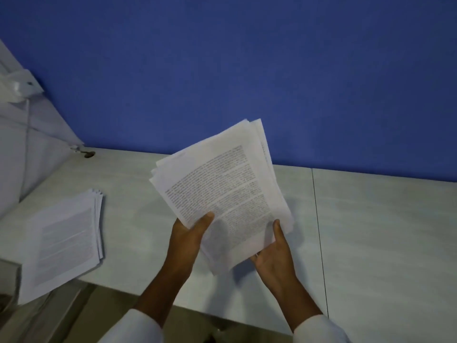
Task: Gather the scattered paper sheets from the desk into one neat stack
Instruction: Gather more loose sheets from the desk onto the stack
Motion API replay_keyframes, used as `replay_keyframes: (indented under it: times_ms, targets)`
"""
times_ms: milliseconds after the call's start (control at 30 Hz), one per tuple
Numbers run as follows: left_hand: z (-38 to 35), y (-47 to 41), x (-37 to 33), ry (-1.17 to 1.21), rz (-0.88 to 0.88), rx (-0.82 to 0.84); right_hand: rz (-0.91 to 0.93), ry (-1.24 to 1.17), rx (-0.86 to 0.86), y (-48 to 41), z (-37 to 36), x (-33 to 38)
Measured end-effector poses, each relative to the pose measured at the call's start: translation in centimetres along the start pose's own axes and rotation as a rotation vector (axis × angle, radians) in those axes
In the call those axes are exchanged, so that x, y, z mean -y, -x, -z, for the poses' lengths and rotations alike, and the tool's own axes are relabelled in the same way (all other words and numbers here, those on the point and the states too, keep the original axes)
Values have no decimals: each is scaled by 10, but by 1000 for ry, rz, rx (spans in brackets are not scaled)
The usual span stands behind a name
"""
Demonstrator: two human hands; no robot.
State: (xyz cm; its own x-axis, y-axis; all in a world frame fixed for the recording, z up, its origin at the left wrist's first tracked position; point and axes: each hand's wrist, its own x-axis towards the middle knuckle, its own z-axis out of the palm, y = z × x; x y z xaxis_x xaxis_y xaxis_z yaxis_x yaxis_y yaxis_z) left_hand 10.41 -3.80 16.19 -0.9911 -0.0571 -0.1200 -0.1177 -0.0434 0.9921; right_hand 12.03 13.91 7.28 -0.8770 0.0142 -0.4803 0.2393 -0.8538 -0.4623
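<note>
I hold a loose bundle of printed paper sheets [222,189] above the white desk [371,231], its edges fanned and uneven. My left hand [190,236] grips the bundle's lower left corner, thumb on the top page. My right hand [274,253] grips the lower right edge, thumb on top and fingers hidden beneath. A second pile of printed sheets [64,238] lies flat at the desk's left, its near end hanging over the front edge.
A blue partition wall [247,70] stands behind the desk. A grey side panel with a white bracket [22,87] rises at the left. A cable hole [89,154] sits in the desk's back left corner. A seam [319,231] runs across the desktop at right.
</note>
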Motion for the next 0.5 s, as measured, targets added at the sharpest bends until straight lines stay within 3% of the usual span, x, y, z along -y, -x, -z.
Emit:
replay_keyframes:
  times_ms: [100, 200, 333, 500]
  targets:
    - [0, 4, 17, -134, 52, -70, -19, 206, -96, 0, -4, -11]
    - [15, 2, 17, -86, 97, -78, -52, 103, -82, 1, 0, -11]
    - [56, -12, 15, 90, 197, -23, -62, 139, 77, 5, 10, 11]
    - [103, -21, 24, 244, 277, 99, -84, 501, 249, -3, -20, 11]
